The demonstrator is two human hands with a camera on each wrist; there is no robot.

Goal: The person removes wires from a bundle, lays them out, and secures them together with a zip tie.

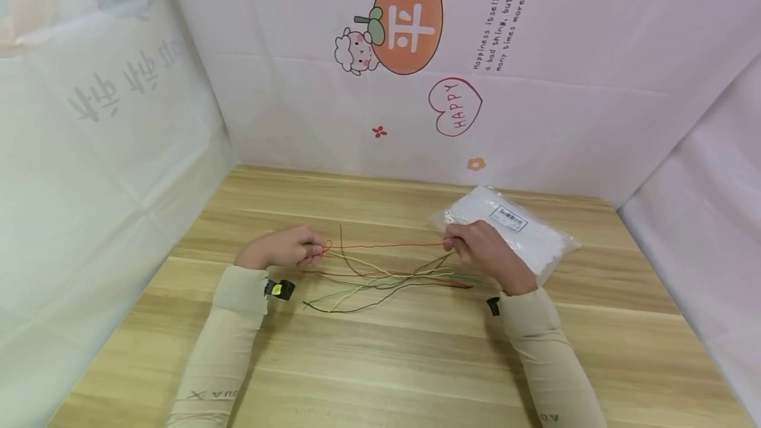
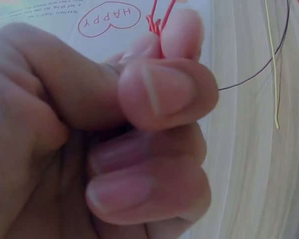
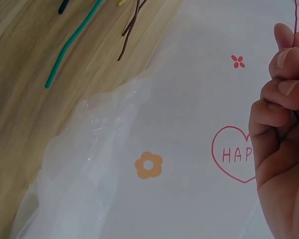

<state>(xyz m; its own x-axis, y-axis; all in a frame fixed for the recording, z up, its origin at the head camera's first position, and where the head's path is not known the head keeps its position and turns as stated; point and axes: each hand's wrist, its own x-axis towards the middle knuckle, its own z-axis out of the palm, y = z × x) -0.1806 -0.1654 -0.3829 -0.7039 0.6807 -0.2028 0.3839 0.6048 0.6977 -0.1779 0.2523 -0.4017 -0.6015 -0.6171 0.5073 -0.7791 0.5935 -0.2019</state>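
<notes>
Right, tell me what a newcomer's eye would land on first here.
Probably the red string, stretched between the left hand and the right hand. Next might come the crisscrossed multicolored strings on the wooden table, then the big orange print high on the pale backdrop.

walled by pale cloth (image 1: 279, 104), back and both sides | printed with orange fruit (image 1: 409, 24), HAPPY heart (image 1: 455, 107), red flower (image 1: 379, 132) | furnished with wood-grain tabletop (image 1: 380, 368) | lit softly

Thin red cord (image 2: 157, 27) is showing one solid colour; flat tan wooden counter (image 1: 386, 362) is displaying streaked grain.
</notes>
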